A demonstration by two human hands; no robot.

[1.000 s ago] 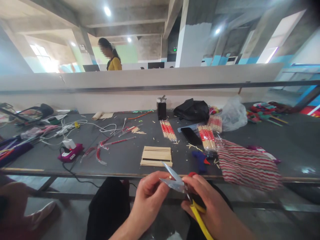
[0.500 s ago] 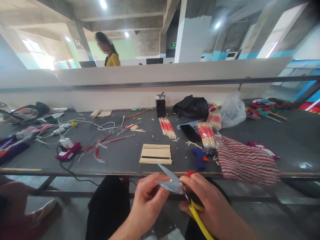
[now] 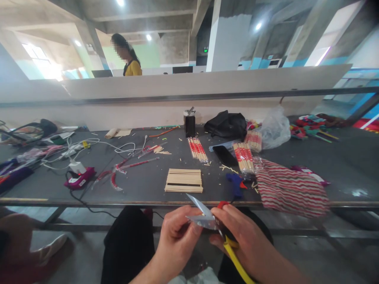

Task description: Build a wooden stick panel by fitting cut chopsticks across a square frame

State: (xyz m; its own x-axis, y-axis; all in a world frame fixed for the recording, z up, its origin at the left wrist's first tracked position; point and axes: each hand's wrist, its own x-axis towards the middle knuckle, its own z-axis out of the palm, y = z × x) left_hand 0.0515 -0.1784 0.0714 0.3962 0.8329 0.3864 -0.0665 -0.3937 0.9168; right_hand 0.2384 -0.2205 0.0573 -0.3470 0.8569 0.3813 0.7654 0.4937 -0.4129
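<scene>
Above the table's front edge, my right hand (image 3: 241, 227) is closed round a pair of scissors (image 3: 204, 221) with yellow and red handles. The blades stand apart and point left. My left hand (image 3: 177, 232) is closed in a pinch beside them. A small pale stick (image 3: 203, 214), only its tip showing, lies between the blades; the rest seems hidden by the fingers and the lower blade. Just beyond my hands, a flat panel of wooden sticks (image 3: 183, 177) lies on the table, with a dark gap across its lower part.
On the dark table (image 3: 148, 189) lie a blue glue gun (image 3: 235, 184), a striped cloth (image 3: 291, 185), a phone (image 3: 225, 156) and packs of chopsticks (image 3: 243, 157). White cables (image 3: 74, 148) and a purple power strip (image 3: 79, 177) are leftward. Behind the partition stands a person (image 3: 132, 68) in yellow.
The view has shifted slightly. Both hands and the scissors stay in nearly the same place, the blades still apart around the pale stick.
</scene>
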